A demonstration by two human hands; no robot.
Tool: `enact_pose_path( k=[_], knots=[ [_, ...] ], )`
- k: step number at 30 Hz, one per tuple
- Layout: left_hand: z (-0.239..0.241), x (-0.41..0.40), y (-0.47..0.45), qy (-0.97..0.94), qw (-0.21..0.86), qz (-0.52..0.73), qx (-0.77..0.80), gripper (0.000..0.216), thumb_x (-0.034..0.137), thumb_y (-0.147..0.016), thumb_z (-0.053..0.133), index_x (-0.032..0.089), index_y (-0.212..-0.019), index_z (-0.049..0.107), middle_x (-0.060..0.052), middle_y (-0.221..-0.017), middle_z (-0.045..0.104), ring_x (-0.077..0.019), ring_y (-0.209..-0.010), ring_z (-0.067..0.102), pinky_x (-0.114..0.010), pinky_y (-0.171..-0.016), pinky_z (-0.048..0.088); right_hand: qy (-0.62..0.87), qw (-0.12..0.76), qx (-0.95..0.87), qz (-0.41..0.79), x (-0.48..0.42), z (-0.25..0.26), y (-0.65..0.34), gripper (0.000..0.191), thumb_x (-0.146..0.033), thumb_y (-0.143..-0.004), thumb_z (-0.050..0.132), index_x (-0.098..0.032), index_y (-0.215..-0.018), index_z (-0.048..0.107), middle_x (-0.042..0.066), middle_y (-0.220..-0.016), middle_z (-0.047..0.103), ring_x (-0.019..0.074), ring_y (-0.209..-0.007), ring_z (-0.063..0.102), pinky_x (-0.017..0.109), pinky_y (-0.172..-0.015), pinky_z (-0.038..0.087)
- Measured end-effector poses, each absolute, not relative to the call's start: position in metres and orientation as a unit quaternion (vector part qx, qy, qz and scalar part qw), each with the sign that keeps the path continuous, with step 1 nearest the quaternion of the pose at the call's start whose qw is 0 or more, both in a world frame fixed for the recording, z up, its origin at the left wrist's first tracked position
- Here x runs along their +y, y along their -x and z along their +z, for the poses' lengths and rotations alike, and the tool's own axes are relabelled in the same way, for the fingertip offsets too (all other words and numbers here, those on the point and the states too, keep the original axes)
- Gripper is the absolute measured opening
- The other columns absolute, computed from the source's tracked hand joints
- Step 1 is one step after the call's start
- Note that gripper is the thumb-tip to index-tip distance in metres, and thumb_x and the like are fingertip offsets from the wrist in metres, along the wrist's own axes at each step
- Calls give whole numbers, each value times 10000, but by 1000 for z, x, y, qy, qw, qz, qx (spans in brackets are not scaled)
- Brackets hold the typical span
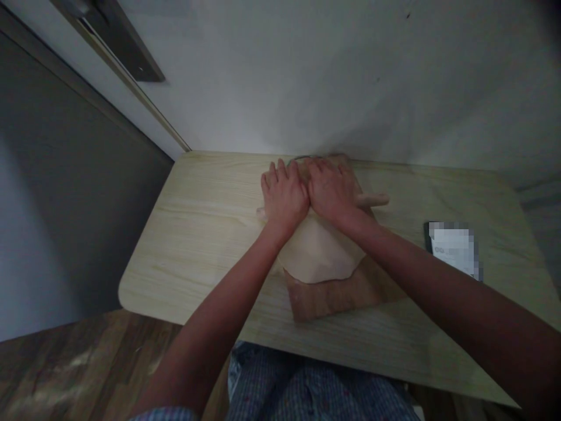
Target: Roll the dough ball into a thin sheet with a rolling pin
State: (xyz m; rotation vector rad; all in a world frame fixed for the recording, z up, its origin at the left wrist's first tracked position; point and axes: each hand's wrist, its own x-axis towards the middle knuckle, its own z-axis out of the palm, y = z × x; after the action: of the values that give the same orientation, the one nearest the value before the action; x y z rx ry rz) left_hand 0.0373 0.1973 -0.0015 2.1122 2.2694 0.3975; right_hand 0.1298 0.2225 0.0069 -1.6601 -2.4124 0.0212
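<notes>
A wooden rolling pin (pixel 372 200) lies crosswise under both palms, its right end sticking out past my right hand and a short tip showing at the left. My left hand (pixel 286 196) rests on the pin with its fingers stretched forward and spread. Beside it, touching at the thumbs, my right hand (pixel 329 186) presses on the pin, fingers laid forward over it. Beneath is a thin, pale sheet of dough (pixel 322 251) with a rounded near edge. It covers much of a brown wooden board (pixel 333 298); the hands hide its far part.
The board stands on a light wood-grain table (pixel 193 234) against a pale wall (pixel 272 76). To the right lies a dark-edged flat object (pixel 453 245), its face partly blurred out. A metal handle plate (pixel 127 41) is at the upper left.
</notes>
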Motion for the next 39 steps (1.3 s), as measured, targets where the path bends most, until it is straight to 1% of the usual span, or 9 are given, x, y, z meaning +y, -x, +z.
enact_pose_path(
  k=[7, 13, 16, 19, 22, 24, 31, 35, 39],
  knots=[
    [-6, 209, -36, -676, -17, 145, 722, 363, 258, -866, 227, 130, -1122, 451, -135, -1233, 443, -241, -1183, 338, -399, -968, 240, 572, 77, -817, -14, 233, 11, -126, 266, -147, -823, 323, -91, -968, 539, 139, -962, 606, 218, -895, 540, 336, -796, 354],
    [-4, 170, -43, -668, -27, 155, 727, 384, 261, -856, 253, 130, -1181, 412, -129, -1228, 456, -237, -1170, 357, -388, -955, 257, 582, 91, -808, -31, 194, 9, -133, 279, -163, -823, 325, -133, -993, 544, 125, -999, 608, 229, -931, 528, 357, -822, 343],
    [-5, 143, -48, -680, -21, 151, 717, 410, 273, -861, 233, 131, -1212, 391, -117, -1223, 472, -230, -1186, 342, -411, -983, 209, 574, 109, -811, -32, 166, 6, -141, 313, -177, -841, 296, -143, -1057, 520, 125, -1066, 589, 234, -1031, 480, 387, -911, 263],
    [-6, 120, -54, -683, -18, 148, 715, 415, 265, -855, 250, 142, -1232, 373, -114, -1287, 412, -221, -1247, 249, -428, -1004, 160, 556, 134, -819, -34, 142, 1, -149, 363, -184, -853, 273, -161, -1173, 444, 101, -1214, 503, 226, -1181, 347, 412, -980, 150],
    [-7, 107, -58, -677, -20, 147, 721, 428, 268, -842, 292, 152, -1251, 345, -122, -1373, 272, -213, -1277, 181, -430, -1010, 146, 540, 150, -827, -38, 129, -4, -154, 388, -206, -860, 270, -166, -1225, 395, 79, -1295, 421, 208, -1237, 262, 412, -996, 125],
    [-7, 107, -58, -675, -18, 145, 723, 437, 276, -842, 296, 157, -1261, 331, -123, -1387, 238, -213, -1280, 173, -434, -1013, 139, 539, 146, -829, -38, 129, -6, -154, 395, -212, -863, 260, -164, -1236, 379, 73, -1300, 415, 198, -1239, 260, 410, -999, 124],
    [-5, 148, -49, -677, 7, 137, 723, 443, 275, -863, 225, 181, -1291, 294, -77, -1337, 352, -212, -1255, 233, -412, -1022, 142, 571, 100, -815, -22, 168, 1, -141, 378, -184, -861, 266, -140, -1210, 403, 102, -1182, 526, 209, -1105, 432, 371, -965, 206],
    [-4, 178, -43, -672, 7, 121, 730, 436, 274, -863, 245, 205, -1290, 297, -52, -1337, 354, -211, -1249, 244, -382, -1018, 175, 569, 91, -817, -8, 199, 6, -134, 318, -164, -846, 315, -124, -1113, 484, 119, -1120, 557, 226, -1045, 467, 348, -887, 304],
    [-4, 201, -38, -675, 1, 111, 729, 422, 262, -871, 220, 172, -1269, 328, -72, -1315, 381, -227, -1221, 300, -382, -999, 214, 571, 73, -817, 13, 224, 10, -129, 282, -162, -844, 324, -117, -1020, 539, 126, -1065, 580, 225, -996, 494, 357, -853, 333]
  ],
)
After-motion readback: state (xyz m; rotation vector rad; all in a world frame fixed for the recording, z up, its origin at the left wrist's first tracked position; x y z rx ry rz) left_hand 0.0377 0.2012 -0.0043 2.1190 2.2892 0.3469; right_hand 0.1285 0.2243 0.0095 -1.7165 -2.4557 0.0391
